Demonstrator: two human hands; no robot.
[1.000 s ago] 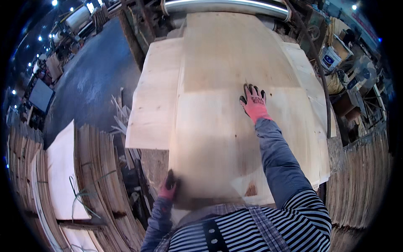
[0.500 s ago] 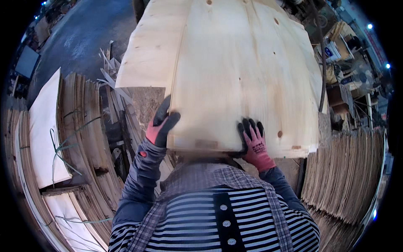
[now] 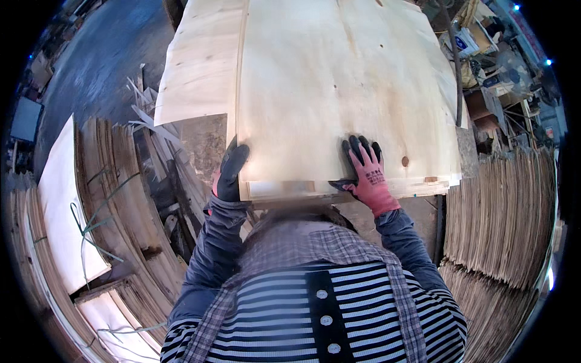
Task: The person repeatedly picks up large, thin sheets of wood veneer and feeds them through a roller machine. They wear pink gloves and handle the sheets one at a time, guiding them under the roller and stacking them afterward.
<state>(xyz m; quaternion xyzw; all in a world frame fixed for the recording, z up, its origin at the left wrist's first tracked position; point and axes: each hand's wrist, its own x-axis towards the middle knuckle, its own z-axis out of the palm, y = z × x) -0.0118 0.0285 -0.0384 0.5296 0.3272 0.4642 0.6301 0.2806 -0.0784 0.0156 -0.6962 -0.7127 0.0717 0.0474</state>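
A broad stack of pale wood veneer sheets (image 3: pixel 327 109) lies in front of me, its near edges slightly uneven. My left hand (image 3: pixel 229 175), in a black and pink work glove, is against the left edge by the near corner. Its fingers look stretched along that edge, partly hidden from view. On the top sheet, close to the near edge, my right hand (image 3: pixel 368 172) lies flat in a matching glove. Its fingers are spread and its thumb points left along the edge. A paler sheet (image 3: pixel 193 78) sticks out on the far left of the stack.
Tied bundles of veneer (image 3: pixel 115 199) stand at the left, with wood scraps (image 3: pixel 160 133) beside them. More stacked veneer (image 3: pixel 499 212) rises at the right. A dark upright bar (image 3: pixel 455 60) stands by the stack's right side, with clutter beyond it.
The stack and both hands sit higher in the picture. My left hand's thumb and fingers, visibly apart before, now look closer together. My right hand stays flat, its thumb now stretched out sideways.
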